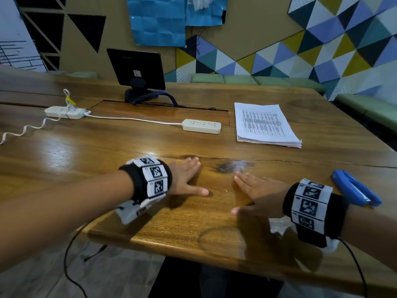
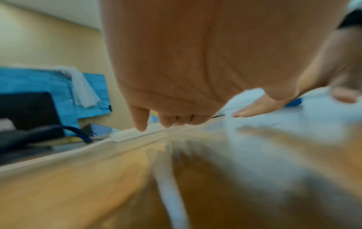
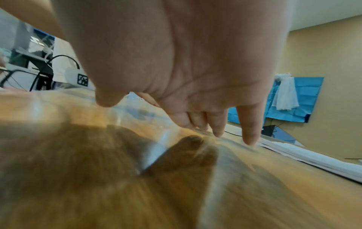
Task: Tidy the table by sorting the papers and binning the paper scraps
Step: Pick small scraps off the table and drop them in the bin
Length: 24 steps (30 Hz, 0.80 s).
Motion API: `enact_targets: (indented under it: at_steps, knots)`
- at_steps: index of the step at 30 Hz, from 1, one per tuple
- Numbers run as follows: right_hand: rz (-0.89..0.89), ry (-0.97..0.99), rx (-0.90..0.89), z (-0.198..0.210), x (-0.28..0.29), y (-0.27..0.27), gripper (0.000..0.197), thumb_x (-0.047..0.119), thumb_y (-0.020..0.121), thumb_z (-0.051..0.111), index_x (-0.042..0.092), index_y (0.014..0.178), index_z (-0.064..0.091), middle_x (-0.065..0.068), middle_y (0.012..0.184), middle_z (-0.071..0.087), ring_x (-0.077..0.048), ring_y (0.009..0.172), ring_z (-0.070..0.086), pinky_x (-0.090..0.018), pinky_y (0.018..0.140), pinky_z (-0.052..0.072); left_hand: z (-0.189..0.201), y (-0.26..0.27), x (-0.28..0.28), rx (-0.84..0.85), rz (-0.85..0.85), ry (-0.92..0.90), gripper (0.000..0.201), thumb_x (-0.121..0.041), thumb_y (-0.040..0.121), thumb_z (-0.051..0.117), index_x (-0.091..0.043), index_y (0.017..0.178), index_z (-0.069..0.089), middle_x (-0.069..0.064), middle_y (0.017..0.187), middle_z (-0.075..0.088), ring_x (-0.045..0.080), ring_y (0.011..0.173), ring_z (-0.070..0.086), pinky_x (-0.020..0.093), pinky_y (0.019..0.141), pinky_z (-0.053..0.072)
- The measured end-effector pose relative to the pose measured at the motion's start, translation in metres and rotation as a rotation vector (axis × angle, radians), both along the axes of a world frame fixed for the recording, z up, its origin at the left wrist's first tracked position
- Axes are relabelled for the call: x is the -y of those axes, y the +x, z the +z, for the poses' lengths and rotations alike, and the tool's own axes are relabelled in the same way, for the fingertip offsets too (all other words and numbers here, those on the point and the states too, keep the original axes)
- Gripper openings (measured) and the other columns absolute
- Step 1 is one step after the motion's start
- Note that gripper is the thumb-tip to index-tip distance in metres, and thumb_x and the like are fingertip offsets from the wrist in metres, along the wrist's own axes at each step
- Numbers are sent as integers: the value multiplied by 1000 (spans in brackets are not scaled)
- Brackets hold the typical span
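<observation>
Both hands, left hand and right hand, lie flat, fingers spread, empty on the bench, nearer than the paper stack; a careless reach could fan that stack or knock the blue stapler beside it.

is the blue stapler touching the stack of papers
Apart. The head view shows the blue stapler lying near the right hand, with a wide stretch of bare table between it and the stack of papers farther back.
</observation>
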State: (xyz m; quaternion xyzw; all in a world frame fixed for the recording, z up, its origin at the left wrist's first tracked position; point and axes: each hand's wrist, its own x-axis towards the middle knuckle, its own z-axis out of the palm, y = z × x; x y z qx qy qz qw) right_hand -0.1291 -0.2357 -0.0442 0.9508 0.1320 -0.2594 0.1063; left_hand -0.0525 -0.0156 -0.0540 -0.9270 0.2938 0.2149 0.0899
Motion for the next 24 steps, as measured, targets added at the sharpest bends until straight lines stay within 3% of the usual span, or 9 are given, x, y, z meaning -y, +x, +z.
enact_targets:
  at_steps: [3,6,10,12,14,17,20,24]
  knots:
    - [-13,-64,22,-2,17,1,105,80,73,15,14,149,-14,-2,158,-19,-18,148,-7,-37,121,5,-4,44,-27,139,135,39,102,-77,79,25,-12,149,-10,7,158,-14,22,147,-6,48,119,3]
    - [-36,-52,9,-5,24,1,118,85,55,5,16,149,-14,1,159,-17,-17,148,-5,-40,121,8,-7,76,-50,147,290,49,106,-79,76,27,-11,150,-7,6,159,-11,22,148,-5,49,118,3]
    - [-60,15,0,-12,27,4,113,86,66,18,17,149,-16,3,157,-21,-16,148,-9,-41,121,5,-11,93,-61,124,355,119,106,-78,78,29,-9,151,-4,6,160,-8,22,148,-4,46,118,3]
    - [-47,16,-12,-13,27,6,117,87,62,17,16,148,-19,3,156,-23,-16,147,-10,-41,121,3,-11,94,-56,102,362,98,108,-79,77,28,-7,150,-5,8,160,-9,22,148,-4,44,119,3]
    - [-23,9,-18,-12,27,9,122,89,56,13,15,147,-20,2,156,-25,-16,147,-12,-41,121,2,-7,88,-45,76,285,86,120,-89,65,17,-8,150,-9,8,159,-11,22,148,-5,44,119,4]
    - [36,5,-31,-11,24,11,126,90,49,6,15,146,-22,1,154,-29,-16,146,-15,-42,121,0,-9,65,-22,47,64,106,145,-97,32,-9,-9,147,-18,6,157,-21,20,147,-9,44,120,6]
    - [79,23,-64,-9,17,10,123,88,51,8,15,145,-24,1,154,-30,-16,146,-18,-40,121,-1,-14,29,3,-3,-141,92,131,-91,43,2,-13,144,-25,1,152,-32,19,145,-19,44,120,-1]
    - [90,53,-68,-8,9,5,124,87,50,7,14,146,-22,0,155,-28,-15,146,-17,-39,122,1,-21,-6,23,-56,-268,3,119,-86,66,31,-16,145,-24,-5,150,-34,14,143,-22,42,120,-6]
